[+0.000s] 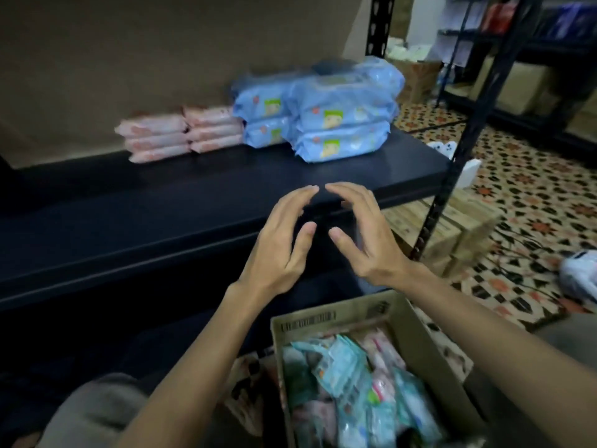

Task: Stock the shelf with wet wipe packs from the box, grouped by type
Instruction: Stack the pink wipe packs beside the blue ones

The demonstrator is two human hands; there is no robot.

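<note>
On the dark shelf board (pixel 135 205) stand two stacks of pink wet wipe packs (pixel 181 132) at the back and, to their right, stacks of larger blue wet wipe packs (pixel 336 119). A cardboard box (pixel 416 334) at the bottom right holds several loose packs in teal, blue and pink. My left hand (pixel 281 244) and my right hand (pixel 361 234) hover side by side over the shelf's front edge, above the box. Both have relaxed, slightly curved fingers, their fingertips nearly meet, and they hold nothing.
A black metal upright (pixel 458 150) bounds the shelf on the right. Beyond it lie a patterned tile floor (pixel 529 202), brown cartons under the shelf, another rack with boxes at the far right, and a white bag (pixel 580 278) on the floor.
</note>
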